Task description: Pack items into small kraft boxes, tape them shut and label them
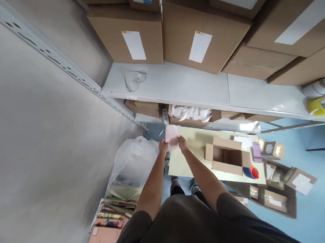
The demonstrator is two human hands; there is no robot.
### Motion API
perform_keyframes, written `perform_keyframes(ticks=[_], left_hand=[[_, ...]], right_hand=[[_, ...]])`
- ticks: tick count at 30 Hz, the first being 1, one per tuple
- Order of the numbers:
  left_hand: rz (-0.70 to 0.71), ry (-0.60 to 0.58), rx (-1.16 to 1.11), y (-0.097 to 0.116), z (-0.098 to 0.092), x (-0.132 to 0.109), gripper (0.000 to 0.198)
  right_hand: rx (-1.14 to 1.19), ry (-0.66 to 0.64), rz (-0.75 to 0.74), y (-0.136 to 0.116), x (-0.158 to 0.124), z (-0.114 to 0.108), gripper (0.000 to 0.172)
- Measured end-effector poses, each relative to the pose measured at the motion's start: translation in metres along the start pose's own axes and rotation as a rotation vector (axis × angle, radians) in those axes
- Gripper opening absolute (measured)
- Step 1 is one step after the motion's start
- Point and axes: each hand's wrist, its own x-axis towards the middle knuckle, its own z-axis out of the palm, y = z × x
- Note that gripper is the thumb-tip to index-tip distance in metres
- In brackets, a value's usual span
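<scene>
Both my hands hold a small pale pink packet above the left end of a low cream table. My left hand grips its lower left edge with closed fingers. My right hand pinches its right side. An open brown cardboard box stands on the table to the right of my hands, flaps spread and nothing visible inside.
A grey metal shelf above carries large labelled cartons, a pair of glasses and tape rolls. A clear plastic bag stands left of the table. Small boxes and a red-blue object lie at right on the blue floor.
</scene>
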Motion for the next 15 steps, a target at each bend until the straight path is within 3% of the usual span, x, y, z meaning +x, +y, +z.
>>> perform_keyframes(ticks=[5, 8, 12, 15], left_hand=[[0.126, 0.058, -0.103, 0.028, -0.015, -0.034, 0.036], [0.187, 0.031, -0.146, 0.052, -0.018, -0.057, 0.039], [0.249, -0.044, -0.152, 0.088, -0.002, -0.091, 0.053], [0.308, -0.136, -0.140, 0.116, 0.029, -0.120, 0.057]], right_hand=[[0.056, 0.099, 0.042, -0.033, -0.012, -0.021, 0.051], [0.120, 0.069, -0.019, -0.054, -0.025, -0.046, 0.037], [0.137, 0.041, -0.126, -0.074, -0.046, -0.104, 0.029], [0.086, 0.102, -0.171, -0.081, -0.058, -0.164, 0.032]])
